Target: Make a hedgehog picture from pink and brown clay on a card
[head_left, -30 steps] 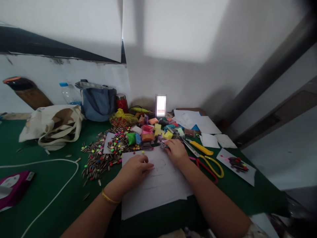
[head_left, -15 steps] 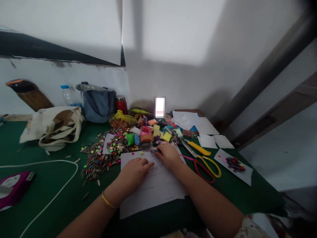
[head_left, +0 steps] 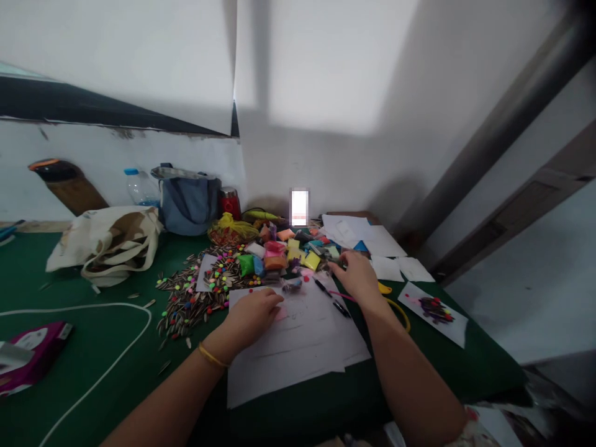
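My left hand (head_left: 255, 315) lies on the white paper sheets (head_left: 302, 360), its fingers stretched out and loosely bent. A small pink piece (head_left: 280, 312) shows at its fingertips. My right hand (head_left: 357, 278) hovers at the right edge of the sheets with thumb and fingers apart, and nothing shows between them. Nearest to it are the scissors (head_left: 401, 313), partly covered by the hand and forearm, and a black pen (head_left: 341, 308). A small clear packet (head_left: 292, 285) rests at the top of the paper, below a yellow clay packet (head_left: 312, 261).
Sunflower seeds (head_left: 186, 310) mixed with coloured pompoms spread at the left. Behind stand a blue bag (head_left: 189, 202) and a red can (head_left: 230, 203). A decorated card (head_left: 435, 312) lies at the right. A white cable (head_left: 123, 354) crosses the green table (head_left: 153, 388).
My right hand has moved right, away from the small packet, which now lies on the paper. Pens and the pink piece have come into sight. My left hand stays nearly in place.
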A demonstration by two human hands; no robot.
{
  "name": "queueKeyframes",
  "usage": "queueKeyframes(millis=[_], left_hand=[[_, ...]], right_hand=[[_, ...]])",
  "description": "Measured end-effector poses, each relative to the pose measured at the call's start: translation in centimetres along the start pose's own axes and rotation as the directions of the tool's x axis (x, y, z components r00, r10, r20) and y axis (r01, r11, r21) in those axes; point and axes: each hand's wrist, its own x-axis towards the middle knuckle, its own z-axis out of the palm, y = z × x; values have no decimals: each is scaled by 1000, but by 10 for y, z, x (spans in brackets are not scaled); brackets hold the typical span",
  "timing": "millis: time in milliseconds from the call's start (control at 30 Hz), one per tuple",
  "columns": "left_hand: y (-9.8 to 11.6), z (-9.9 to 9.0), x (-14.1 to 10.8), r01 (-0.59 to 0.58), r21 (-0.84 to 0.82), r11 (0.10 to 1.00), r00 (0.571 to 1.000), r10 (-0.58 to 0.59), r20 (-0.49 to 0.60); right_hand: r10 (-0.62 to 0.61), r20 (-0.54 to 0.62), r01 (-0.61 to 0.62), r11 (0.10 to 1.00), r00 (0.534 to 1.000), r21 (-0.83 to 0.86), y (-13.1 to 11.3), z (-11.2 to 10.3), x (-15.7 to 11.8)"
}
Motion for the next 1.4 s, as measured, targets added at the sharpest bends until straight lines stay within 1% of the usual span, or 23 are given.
queueKeyframes(millis=[67,133,200,267,367,467,533,600,667,700,800,900,1033,1133,1200,1267,1333,1400], left_hand=[[1,0,7,-15,4,1000,999,15,-43],[2,1,15,-27,11,1000,995,28,-93],[2,4,24,-24,36,999,994,28,-107],[1,8,33,0,67,998,996,6,-93],[-2,14,42,4,118,993,996,6,-84],[-2,18,49,-2,155,988,995,17,-98],[-1,20,53,4,174,985,993,17,-119],[0,21,58,16,184,983,990,10,-144],[1,21,62,20,189,982,987,11,-162],[1,20,64,24,189,982,985,9,-170],[0,20,66,41,185,982,982,-5,-190],[-2,19,61,58,154,986,980,-27,-197],[-5,14,47,17,96,995,980,3,-199],[-6,9,38,-7,84,996,979,24,-202],[-4,7,35,-24,89,996,976,42,-213],[-1,9,34,-80,97,992,971,99,-217],[1,13,36,-146,107,984,963,166,-212],[2,18,40,-160,119,980,962,182,-205]], right_hand=[[23,146,-18,999,989,-41,4,3,2],[33,239,-19,998,971,-59,1,7,2],[55,256,-38,997,965,-71,-1,8,3],[86,250,-67,994,965,-82,3,4,5],[133,296,-106,989,946,-106,21,-11,9],[157,392,-113,985,906,-133,42,-27,10],[162,423,-112,984,892,-141,49,-33,10],[144,402,-97,986,904,-134,46,-32,11],[105,346,-64,990,932,-128,35,-25,14],[95,333,-49,988,938,-144,28,-19,16],[110,262,-47,971,959,-235,9,1,24],[141,225,-78,961,964,-267,1,14,30],[144,176,-95,961,974,-260,3,13,30],[118,124,-83,963,985,-258,6,10,29],[108,142,-67,962,984,-264,6,12,28],[117,181,-65,960,977,-271,4,16,29],[123,191,-67,960,974,-272,1,19,30],[113,185,-61,962,976,-267,-3,19,30]])
